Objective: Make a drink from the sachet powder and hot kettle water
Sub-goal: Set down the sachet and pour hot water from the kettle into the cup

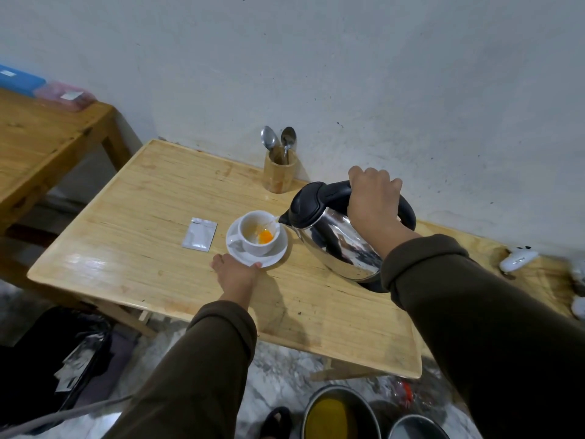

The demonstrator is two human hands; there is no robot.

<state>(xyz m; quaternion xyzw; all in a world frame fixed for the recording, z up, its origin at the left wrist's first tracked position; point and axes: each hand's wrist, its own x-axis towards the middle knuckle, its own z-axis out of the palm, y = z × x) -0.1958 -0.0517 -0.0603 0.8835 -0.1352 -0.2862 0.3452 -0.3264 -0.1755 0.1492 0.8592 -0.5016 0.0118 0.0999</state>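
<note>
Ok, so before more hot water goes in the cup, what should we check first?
1. Kettle spout over the cup: ok, it sits at the rim.
2. Right hand firm on the kettle handle: ok.
3. Left hand steadying the saucer: ok, fingers at its near edge.
4. Powder in the cup: ok, orange shows at the bottom.
5. Water left in the kettle: cannot tell.
6. Spoons for stirring: ok, two stand in the wooden holder.

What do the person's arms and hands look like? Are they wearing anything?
Both arms are covered by long, loose, dark olive-brown fabric sleeves with thick ribbed cuffs at the wrists. The left hand and right hand are bare: no gloves, rings, watch or bracelets show. The sleeves carry no markings or logos.
</note>
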